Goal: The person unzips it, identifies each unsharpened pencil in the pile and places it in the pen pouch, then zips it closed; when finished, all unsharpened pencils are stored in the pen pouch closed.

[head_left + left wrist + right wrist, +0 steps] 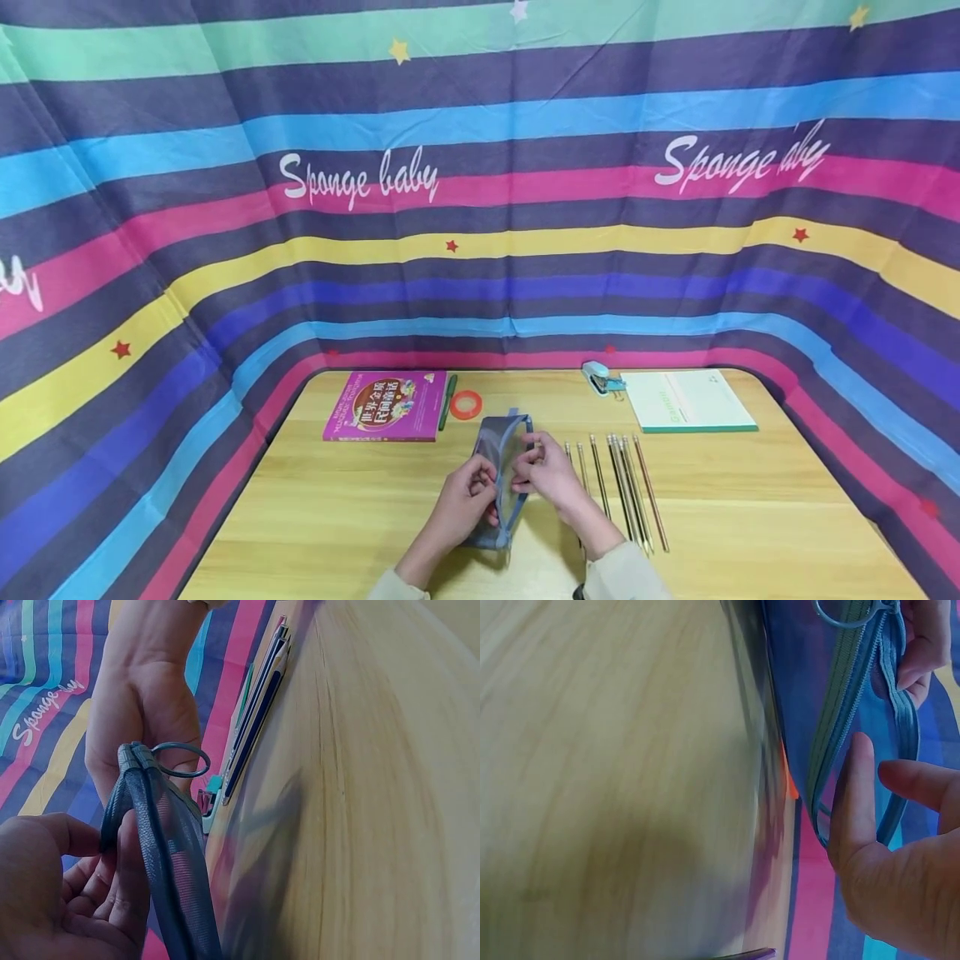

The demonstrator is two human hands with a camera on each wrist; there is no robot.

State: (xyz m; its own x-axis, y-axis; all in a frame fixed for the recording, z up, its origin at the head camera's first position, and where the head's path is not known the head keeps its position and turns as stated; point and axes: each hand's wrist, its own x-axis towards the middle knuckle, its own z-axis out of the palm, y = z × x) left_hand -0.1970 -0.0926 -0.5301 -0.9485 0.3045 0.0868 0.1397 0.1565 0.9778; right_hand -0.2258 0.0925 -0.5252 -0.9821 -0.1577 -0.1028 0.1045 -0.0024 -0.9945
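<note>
A blue-grey mesh zip pouch (487, 492) is held tilted above the table, its zipper parted. My left hand (468, 496) pinches the pouch's left edge between thumb and curled fingers. On the opposite edge, my right hand (551, 475) grips the rim with bent fingers. In the right wrist view, the zipper (847, 705) gapes and a finger of the right hand (900, 855) lies at the opening. A ring pull (184, 759) hangs at the pouch's end in the left wrist view. The pouch's inside is mostly hidden.
Several pencils (630, 483) lie right of the pouch, partly under the right forearm. Farther back are a pink book (386, 406), a green pen (447, 402), an orange ring (466, 405), a light-blue stapler (602, 379) and a notebook (686, 402). A striped curtain (480, 250) surrounds the table.
</note>
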